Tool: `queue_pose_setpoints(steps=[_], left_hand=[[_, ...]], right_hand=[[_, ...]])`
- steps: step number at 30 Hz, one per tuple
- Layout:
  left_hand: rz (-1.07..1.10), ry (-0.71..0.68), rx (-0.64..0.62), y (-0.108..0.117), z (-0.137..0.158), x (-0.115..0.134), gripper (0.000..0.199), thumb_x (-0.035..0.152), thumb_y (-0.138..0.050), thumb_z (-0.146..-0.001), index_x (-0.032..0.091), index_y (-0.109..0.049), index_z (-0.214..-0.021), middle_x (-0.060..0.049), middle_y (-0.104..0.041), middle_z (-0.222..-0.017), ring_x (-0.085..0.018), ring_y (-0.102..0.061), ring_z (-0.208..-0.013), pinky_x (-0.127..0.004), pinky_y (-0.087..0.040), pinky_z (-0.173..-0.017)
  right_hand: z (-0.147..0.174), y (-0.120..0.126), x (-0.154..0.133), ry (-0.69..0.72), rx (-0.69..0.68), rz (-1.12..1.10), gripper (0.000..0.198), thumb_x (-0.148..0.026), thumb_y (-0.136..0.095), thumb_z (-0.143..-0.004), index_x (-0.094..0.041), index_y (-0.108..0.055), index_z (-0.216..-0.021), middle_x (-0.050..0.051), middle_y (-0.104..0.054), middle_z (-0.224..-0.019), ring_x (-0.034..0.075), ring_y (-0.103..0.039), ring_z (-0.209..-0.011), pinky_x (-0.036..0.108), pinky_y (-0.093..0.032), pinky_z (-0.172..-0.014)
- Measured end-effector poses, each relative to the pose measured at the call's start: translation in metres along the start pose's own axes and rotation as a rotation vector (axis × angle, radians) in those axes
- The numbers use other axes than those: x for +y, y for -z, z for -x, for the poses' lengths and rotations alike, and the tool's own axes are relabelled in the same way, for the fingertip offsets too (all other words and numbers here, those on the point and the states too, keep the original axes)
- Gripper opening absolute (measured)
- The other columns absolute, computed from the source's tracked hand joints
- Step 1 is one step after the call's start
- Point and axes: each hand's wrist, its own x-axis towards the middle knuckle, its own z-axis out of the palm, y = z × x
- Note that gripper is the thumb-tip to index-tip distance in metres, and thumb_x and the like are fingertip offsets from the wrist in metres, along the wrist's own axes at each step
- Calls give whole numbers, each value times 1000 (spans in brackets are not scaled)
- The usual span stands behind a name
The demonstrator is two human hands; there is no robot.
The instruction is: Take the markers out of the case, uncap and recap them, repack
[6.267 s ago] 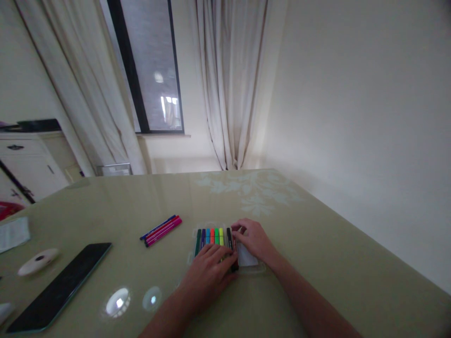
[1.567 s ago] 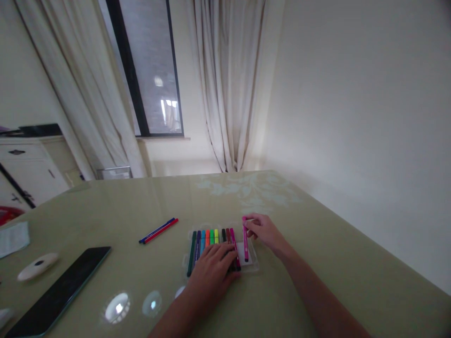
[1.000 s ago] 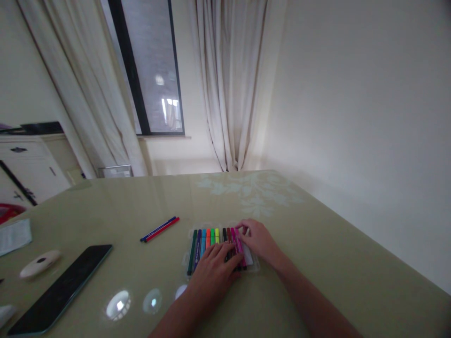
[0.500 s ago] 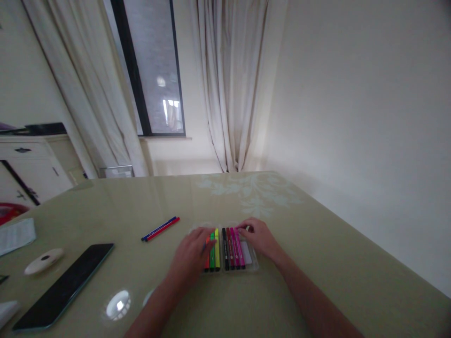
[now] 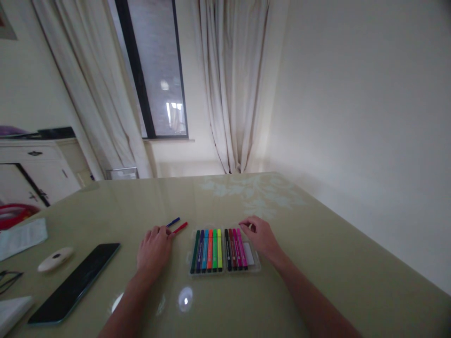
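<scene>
An opened clear plastic case (image 5: 224, 273) lies flat on the table. Its left half holds a row of felt-tip markers (image 5: 210, 251) in greens, blues, orange and yellow; black, brown and pink markers (image 5: 235, 249) fill part of the right half. Left of the case, my left hand (image 5: 154, 249) is closed over the lower part of a red marker (image 5: 181, 228). A blue marker (image 5: 173, 222) sticks out beside it, its other end hidden by my fingers. My right hand (image 5: 259, 234) has curled fingers, thumb and forefinger pinched at the case's far edge by the pink markers.
Toward the left lie a black tablet (image 5: 75, 281), a cream oval object (image 5: 55, 259), a pale folded cloth or paper (image 5: 23, 237), glasses (image 5: 10, 280) and a white object (image 5: 14, 310). A wall (image 5: 380, 188) borders the table's right side.
My left hand has moved left from the case's left half to the two loose markers, uncovering the row there. The red marker now sits farther from the blue one. My right hand stays put.
</scene>
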Motion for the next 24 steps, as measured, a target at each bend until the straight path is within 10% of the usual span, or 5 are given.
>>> queue_pose_setpoints(steps=[10, 24], left_hand=[[912, -187, -142, 11, 32, 102, 34, 49, -40, -101, 23, -62, -95, -2, -71, -83, -21, -67, -80, -32, -51, -74], [1110, -146, -46, 7, 46, 156, 25, 43, -59, -94, 21, -68, -104, -1, -71, -81, -19, -64, -69, -30, -50, -62]], right_hand=[[14, -21, -39, -57, -158, -663, 38, -50, -68, -91, -20, -73, -114, 7, -77, -99, 22, -71, -89, 34, -56, -83], [4, -10, -28, -260, -28, -1034, 55, -48, -83, -76, -17, -71, -120, 10, -80, -97, 25, -75, -92, 36, -55, -81]])
